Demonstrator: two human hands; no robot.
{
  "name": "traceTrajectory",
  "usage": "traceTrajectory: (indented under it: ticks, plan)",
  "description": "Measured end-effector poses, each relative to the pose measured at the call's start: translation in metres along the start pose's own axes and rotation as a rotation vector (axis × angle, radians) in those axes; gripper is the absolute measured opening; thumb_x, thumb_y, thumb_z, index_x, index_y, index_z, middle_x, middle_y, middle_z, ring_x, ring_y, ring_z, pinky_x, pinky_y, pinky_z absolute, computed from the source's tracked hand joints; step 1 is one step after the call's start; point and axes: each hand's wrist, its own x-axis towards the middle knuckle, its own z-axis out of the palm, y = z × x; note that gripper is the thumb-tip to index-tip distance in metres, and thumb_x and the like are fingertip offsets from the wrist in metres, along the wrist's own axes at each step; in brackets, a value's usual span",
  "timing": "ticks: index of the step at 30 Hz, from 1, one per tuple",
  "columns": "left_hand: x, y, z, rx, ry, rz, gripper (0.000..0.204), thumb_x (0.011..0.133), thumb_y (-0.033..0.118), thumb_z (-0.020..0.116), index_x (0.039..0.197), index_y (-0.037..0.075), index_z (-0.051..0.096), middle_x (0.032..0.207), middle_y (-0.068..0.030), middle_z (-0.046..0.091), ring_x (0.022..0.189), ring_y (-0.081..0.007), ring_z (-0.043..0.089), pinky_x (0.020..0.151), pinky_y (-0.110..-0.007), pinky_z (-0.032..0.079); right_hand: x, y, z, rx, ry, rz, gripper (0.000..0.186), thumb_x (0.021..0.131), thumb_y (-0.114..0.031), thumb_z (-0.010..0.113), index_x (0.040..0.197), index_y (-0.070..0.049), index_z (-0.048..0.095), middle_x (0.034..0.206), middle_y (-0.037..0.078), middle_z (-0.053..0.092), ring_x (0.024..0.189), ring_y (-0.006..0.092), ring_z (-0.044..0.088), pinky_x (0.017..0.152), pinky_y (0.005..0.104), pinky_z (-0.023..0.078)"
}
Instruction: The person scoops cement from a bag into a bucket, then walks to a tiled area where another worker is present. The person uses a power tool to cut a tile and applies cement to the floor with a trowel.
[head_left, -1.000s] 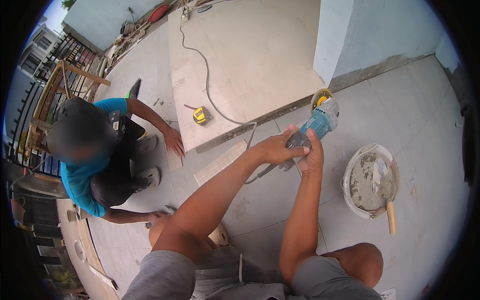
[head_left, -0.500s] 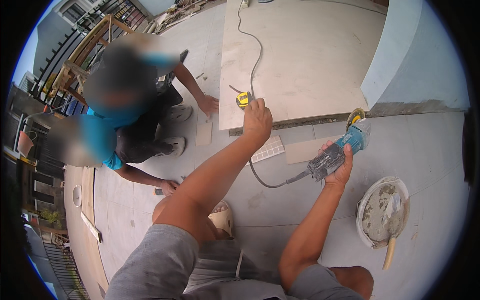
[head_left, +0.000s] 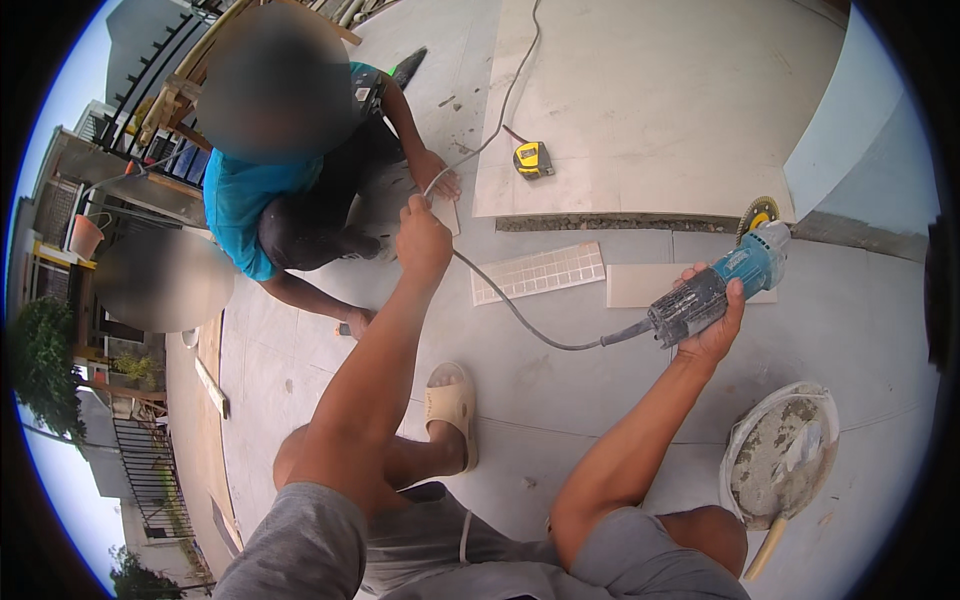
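Note:
My right hand (head_left: 712, 338) is wrapped round the body of a teal and black angle grinder (head_left: 738, 272). A yellow-centred cutting disc (head_left: 760, 214) sits at its far end, near the raised slab's corner. Pinched in my left hand (head_left: 424, 243) is the grinder's grey power cord (head_left: 520, 318). The cord sags from the grinder up to that hand, then runs on over the slab. Just beyond my left hand, a co-worker's hand (head_left: 435, 172) rests by a narrow tile piece. A yellow and black tape measure (head_left: 533, 160) lies on the raised slab.
A grid-backed tile strip (head_left: 542, 272) and a plain tile strip (head_left: 632, 288) lie before the raised slab (head_left: 640, 120). At right stands a mortar bucket (head_left: 735, 465) with a wooden-handled tool. A co-worker in a teal shirt (head_left: 238, 205) crouches at left. A pale wall (head_left: 865, 150) rises at right.
My left hand has moved left with the cord, away from the tape measure and towards the co-worker's hand. The grinder stays in my right hand, and the whole view has shifted.

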Motion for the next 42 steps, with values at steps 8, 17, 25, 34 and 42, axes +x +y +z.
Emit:
traceTrajectory:
  ticks: [8, 17, 25, 34, 42]
  plan:
    - [-0.031, -0.094, 0.064, 0.023, -0.234, -0.165, 0.026, 0.082, 0.006, 0.053, 0.107, -0.003, 0.054, 0.115, -0.0317, 0.059, 0.105, -0.0445, 0.061, 0.088, -0.049, 0.050, 0.040, 0.032, -0.042, 0.243, -0.244, 0.205, 0.057, 0.087, -0.053, 0.057, 0.119, -0.006, 0.057, 0.083, 0.005, 0.053, 0.068, 0.0215, 0.044, 0.059, 0.0395, 0.036]
    - [-0.078, -0.037, 0.136, 0.143, -0.569, 0.113, 0.042, 0.084, 0.016, 0.059, 0.122, -0.003, 0.058, 0.123, -0.0272, 0.058, 0.113, -0.0405, 0.060, 0.096, -0.042, 0.050, -0.038, 0.043, -0.020, -0.298, 0.122, -0.020, 0.035, 0.082, -0.025, 0.073, 0.103, -0.002, 0.055, 0.085, 0.013, 0.062, 0.072, 0.0255, 0.066, 0.061, 0.0398, 0.058]
    - [-0.123, 0.064, 0.067, -0.694, -1.551, 0.140, 0.053, 0.084, 0.030, 0.070, 0.119, -0.007, 0.059, 0.110, -0.0194, 0.066, 0.101, -0.0225, 0.064, 0.088, -0.034, 0.050, -0.056, 0.087, -0.022, -0.214, 0.163, 0.003, 0.040, 0.079, -0.014, 0.074, 0.110, -0.002, 0.051, 0.088, 0.013, 0.058, 0.072, 0.0275, 0.066, 0.063, 0.0414, 0.059]
    - [-0.157, 0.051, 0.081, -0.723, -1.402, 0.443, 0.038, 0.080, 0.011, 0.073, 0.107, -0.007, 0.052, 0.083, -0.0127, 0.068, 0.077, -0.0205, 0.068, 0.074, -0.032, 0.052, -0.056, 0.090, -0.036, -0.415, 0.169, 0.092, 0.049, 0.078, -0.023, 0.078, 0.110, 0.003, 0.051, 0.095, 0.017, 0.062, 0.082, 0.0297, 0.068, 0.065, 0.0440, 0.061]
    - [-0.151, 0.053, 0.069, -0.591, -1.330, 0.659, 0.043, 0.083, 0.019, 0.073, 0.112, -0.007, 0.054, 0.086, -0.0131, 0.067, 0.084, -0.0215, 0.066, 0.080, -0.034, 0.051, -0.058, 0.085, -0.041, -0.329, 0.079, 0.175, 0.046, 0.080, -0.024, 0.076, 0.108, 0.003, 0.053, 0.096, 0.017, 0.064, 0.079, 0.0283, 0.068, 0.065, 0.0428, 0.061]
